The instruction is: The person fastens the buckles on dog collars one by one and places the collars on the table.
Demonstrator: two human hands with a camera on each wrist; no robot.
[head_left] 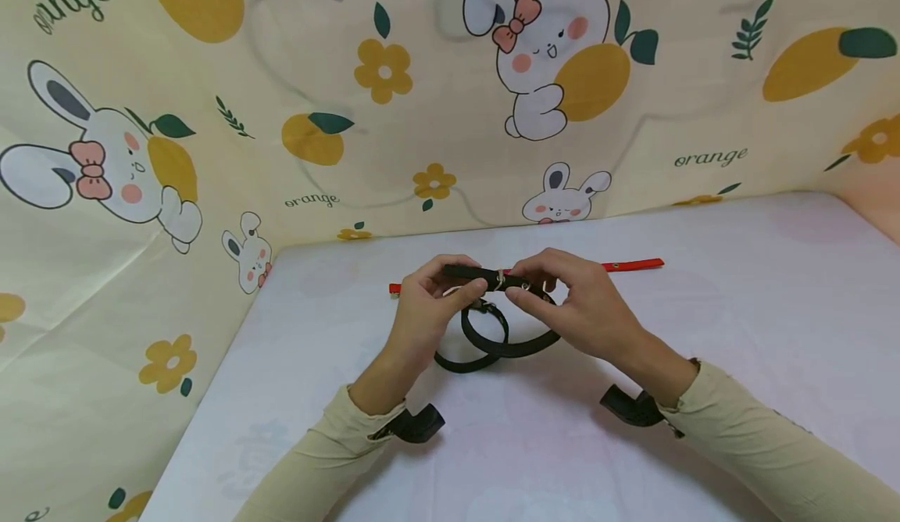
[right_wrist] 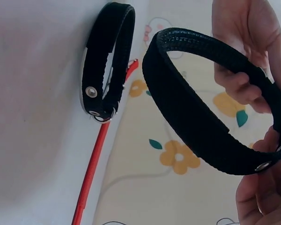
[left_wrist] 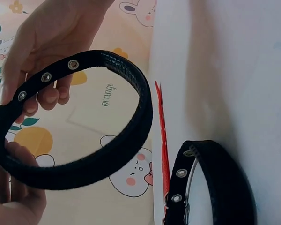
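Both hands hold a black collar (head_left: 520, 348) closed into a loop, raised over the table. My left hand (head_left: 427, 307) pinches its upper strap between thumb and fingers, left of the metal buckle. On the other side of the buckle, my right hand (head_left: 580, 303) grips the strap the same way. Metal eyelets show along the held collar (left_wrist: 84, 176) in the left wrist view. Below it, a second black collar (head_left: 464, 366), also buckled into a loop, stands on its edge on the table. Behind the hands lies a red collar (head_left: 633, 265), stretched out straight and partly hidden by them.
The table (head_left: 520, 459) has a white cover. A cream cloth (head_left: 394, 194) printed with rabbits and oranges rises behind the table and along its left side. Black wrist devices (head_left: 419, 424) sit at the cuffs of both beige sleeves (head_left: 780, 436).
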